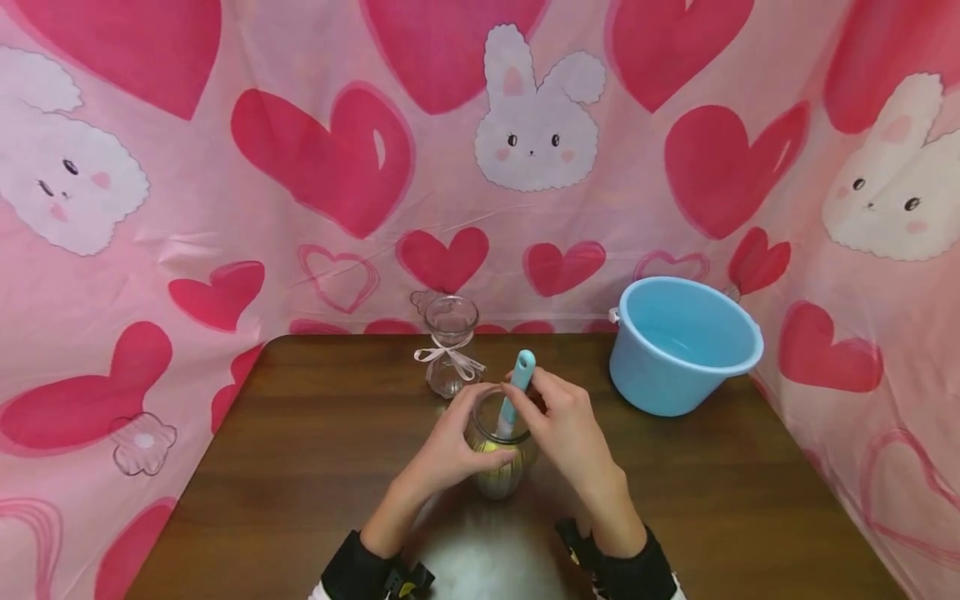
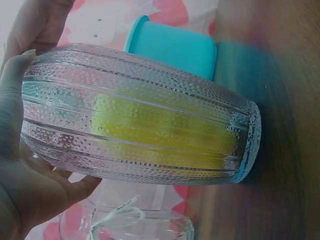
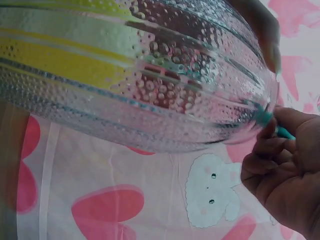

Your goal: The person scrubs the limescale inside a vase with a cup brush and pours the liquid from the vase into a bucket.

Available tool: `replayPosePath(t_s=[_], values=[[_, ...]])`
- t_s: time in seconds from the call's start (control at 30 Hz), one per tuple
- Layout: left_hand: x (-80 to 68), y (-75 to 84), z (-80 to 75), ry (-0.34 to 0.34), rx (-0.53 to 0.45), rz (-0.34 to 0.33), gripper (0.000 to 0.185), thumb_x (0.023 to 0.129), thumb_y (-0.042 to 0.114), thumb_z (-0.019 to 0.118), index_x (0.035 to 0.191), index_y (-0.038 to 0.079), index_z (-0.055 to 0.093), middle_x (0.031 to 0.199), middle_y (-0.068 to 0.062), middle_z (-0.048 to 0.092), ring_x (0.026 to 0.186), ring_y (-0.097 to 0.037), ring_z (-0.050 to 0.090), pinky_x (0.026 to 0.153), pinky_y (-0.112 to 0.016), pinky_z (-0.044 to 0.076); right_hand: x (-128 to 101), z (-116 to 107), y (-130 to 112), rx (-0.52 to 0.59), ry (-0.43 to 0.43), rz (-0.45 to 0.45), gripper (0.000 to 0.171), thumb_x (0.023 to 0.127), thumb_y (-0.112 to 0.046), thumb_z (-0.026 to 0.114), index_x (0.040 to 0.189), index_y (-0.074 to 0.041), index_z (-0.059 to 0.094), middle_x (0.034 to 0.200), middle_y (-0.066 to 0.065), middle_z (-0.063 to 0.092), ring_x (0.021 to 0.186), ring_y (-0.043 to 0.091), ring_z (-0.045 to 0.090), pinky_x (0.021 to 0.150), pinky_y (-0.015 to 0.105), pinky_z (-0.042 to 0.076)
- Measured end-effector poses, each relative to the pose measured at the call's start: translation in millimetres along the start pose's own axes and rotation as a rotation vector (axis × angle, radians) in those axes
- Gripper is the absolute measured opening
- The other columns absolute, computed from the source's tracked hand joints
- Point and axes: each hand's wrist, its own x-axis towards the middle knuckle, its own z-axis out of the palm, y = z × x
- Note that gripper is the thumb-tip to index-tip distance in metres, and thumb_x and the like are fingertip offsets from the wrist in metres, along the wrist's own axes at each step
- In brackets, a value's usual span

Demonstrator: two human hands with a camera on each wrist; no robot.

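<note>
A ribbed, bubbled glass vase stands upright near the middle of the table. My left hand grips it near the rim from the left, thumb and fingers curved round the glass. Out of its mouth sticks the light-blue handle of what looks like a bottle brush, slightly tilted. My right hand pinches this handle close to the rim between thumb and fingers. Through the patterned glass a yellow mass shows low in the vase; its exact shape is blurred.
Behind the vase stands a second glass vase with a white ribbon bow round its neck. A light-blue bucket stands at the back right of the brown wooden table. Pink cloth with hearts and rabbits hangs around the table.
</note>
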Motion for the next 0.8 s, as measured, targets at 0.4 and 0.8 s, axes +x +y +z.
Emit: replayPosePath(t_s=[0.4,0.8], values=[[-0.7,3.9,-2.7,0.002,0.041,-0.027,0.084,0.075,0.038,0.094,0.148,0.030,0.054,0.148,0.005,0.056,0.136,-0.017,0.052,0.108,-0.050,0.043,-7.3,-27.1,-14.1,0.139,0.345,-0.067,0.019,0.094,0.000,0.074,0.113,0.001,0.074,0.086,0.008,0.069,0.065,0.008,0.052,0.057,0.018,0.043],[0.7,4.1,-6.8,-0.006,0.065,0.003,0.091,0.075,0.036,0.094,0.154,0.027,0.049,0.151,0.002,0.055,0.137,-0.023,0.053,0.108,-0.055,0.044,-5.2,-23.1,-11.8,0.137,0.387,-0.055,0.024,0.098,-0.011,0.072,0.114,0.007,0.069,0.080,0.010,0.061,0.065,0.009,0.051,0.058,0.018,0.043]])
